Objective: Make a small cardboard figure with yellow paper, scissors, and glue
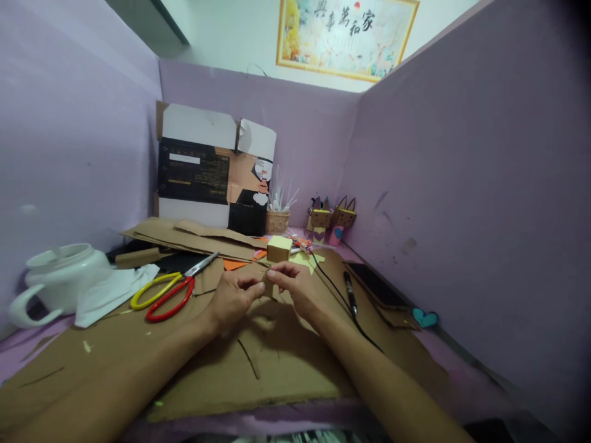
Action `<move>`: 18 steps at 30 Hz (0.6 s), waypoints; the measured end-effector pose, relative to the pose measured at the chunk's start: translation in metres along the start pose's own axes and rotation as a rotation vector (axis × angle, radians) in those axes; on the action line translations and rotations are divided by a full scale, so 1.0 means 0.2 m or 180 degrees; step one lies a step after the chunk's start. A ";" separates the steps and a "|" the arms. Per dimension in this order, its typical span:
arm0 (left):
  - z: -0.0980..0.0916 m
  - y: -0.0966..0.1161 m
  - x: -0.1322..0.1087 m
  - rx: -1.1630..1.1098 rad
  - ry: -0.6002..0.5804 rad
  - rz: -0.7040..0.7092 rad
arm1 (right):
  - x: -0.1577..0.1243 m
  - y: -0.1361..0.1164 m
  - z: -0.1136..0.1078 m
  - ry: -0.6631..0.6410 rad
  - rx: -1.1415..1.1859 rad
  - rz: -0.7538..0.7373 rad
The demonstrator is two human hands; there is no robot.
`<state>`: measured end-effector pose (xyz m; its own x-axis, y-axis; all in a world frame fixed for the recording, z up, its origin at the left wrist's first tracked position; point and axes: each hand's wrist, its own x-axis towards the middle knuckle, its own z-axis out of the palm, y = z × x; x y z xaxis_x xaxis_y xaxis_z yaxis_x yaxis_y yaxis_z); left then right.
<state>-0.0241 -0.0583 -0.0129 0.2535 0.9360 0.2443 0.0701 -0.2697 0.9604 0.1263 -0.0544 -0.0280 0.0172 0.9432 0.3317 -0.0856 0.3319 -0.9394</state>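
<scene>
A small piece of brown cardboard [268, 288] is pinched between my two hands over the middle of the work surface. My left hand [235, 298] grips its left side with thumb and forefinger. From the right, my right hand [293, 284] closes its fingertips on the upper edge. Just behind the hands stands a small cardboard box [279, 248] with a pale yellow top. Scissors [173, 292] with one yellow and one red handle lie left of my left hand. Thin dark strips, one of them a strip [249, 359], lie on the cardboard sheet [295, 381] below.
At left stand a white teapot [64, 277] and white tissue [115, 295]. Flat cardboard pieces [194, 239] and a flattened printed carton [198, 169] are behind. A pen [349, 292], a black cable [332, 289] and cardboard cat-eared figures [344, 218] are at right. Purple walls [462, 184] enclose the desk.
</scene>
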 end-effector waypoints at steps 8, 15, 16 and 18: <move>0.01 -0.01 0.00 0.0753 -0.0124 0.0434 | 0.00 0.00 0.01 0.0116 0.0042 0.0066; 0.01 -0.01 0.00 0.0884 -0.0060 0.0488 | 0.00 0.00 0.01 0.0083 0.0186 0.0134; 0.01 -0.01 0.00 0.0891 -0.0055 0.0503 | 0.00 0.00 0.01 0.0083 0.0198 0.0130; 0.01 -0.01 0.00 0.0885 -0.0065 0.0521 | 0.00 0.00 0.01 0.0091 0.0209 0.0111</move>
<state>-0.0224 -0.0582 -0.0161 0.3022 0.8711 0.3871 0.2871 -0.4704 0.8345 0.1247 -0.0537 -0.0280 0.0412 0.9545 0.2953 -0.1519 0.2981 -0.9424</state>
